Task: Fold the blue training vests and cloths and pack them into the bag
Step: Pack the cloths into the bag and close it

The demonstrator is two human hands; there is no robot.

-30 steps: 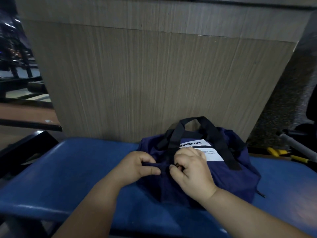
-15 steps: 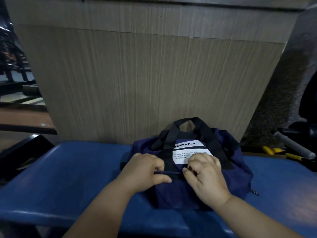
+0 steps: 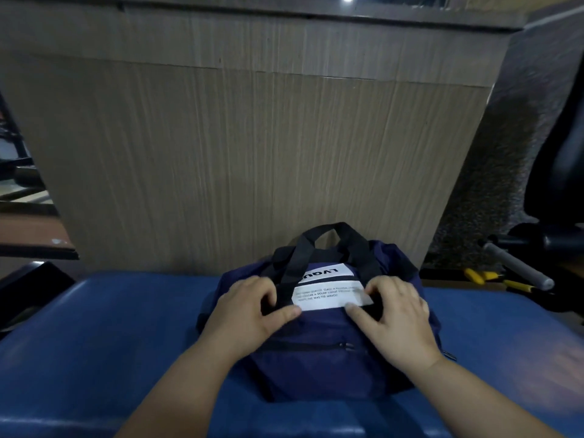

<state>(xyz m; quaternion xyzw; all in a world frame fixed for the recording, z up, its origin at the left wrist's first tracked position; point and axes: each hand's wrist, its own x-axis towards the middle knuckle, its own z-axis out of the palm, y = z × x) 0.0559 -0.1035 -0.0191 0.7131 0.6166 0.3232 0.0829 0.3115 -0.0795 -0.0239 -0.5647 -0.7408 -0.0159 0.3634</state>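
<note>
Fingers (image 3: 264,292) of the left hand (image 3: 246,317) curl round the left strap (image 3: 294,267) of the navy bag (image 3: 316,368) (thumb pinching from below); those of the right hand (image 3: 398,324) close on the right strap (image 3: 366,257). Beneath the bag lies a blue bench (image 3: 110,327), behind it a wood panel (image 3: 252,153).

Left hand (image 3: 249,312) and right hand (image 3: 398,320) pinch the bag (image 3: 316,369), fingers (image 3: 260,290) curled, thumbs pointing inward

We see the navy bag (image 3: 316,371) at lower centre of the frame, sitting upright. Its black handles (image 3: 328,230) arch up at the top, a white printed label (image 3: 328,294) lies below them, and a zipped pocket (image 3: 309,346) crosses its front.
</note>
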